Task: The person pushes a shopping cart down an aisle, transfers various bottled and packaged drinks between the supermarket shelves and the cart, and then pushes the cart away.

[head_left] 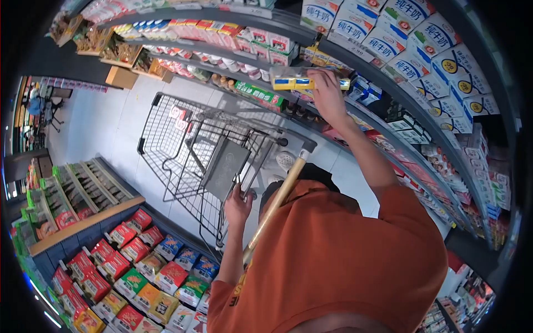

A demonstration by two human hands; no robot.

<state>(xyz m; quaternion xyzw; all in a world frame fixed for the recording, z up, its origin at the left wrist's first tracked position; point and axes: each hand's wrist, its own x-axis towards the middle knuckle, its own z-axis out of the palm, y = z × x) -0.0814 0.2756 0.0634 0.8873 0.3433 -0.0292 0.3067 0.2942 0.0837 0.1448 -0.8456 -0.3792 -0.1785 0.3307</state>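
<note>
My right hand [323,83] is closed on a long pack [292,83] with yellow and blue parts under clear wrap, at the edge of the dairy shelf. Its fingers lie over the top of the pack, and the palm side is hidden. Lower down, my left hand [237,202] is near the rear of the shopping cart [180,150], with its fingers bent round a small thin metallic item [239,180] too small to name. The cart holds a dark grey flat panel [227,161] and a red and white sign.
Shelves [266,22] with milk cartons [408,65] and drinks curve along the top and right. A bin [89,225] of red, green and blue bags [133,283] stands at lower left. Pale floor [119,119] shows around the cart. Cardboard boxes [121,77] sit at upper left.
</note>
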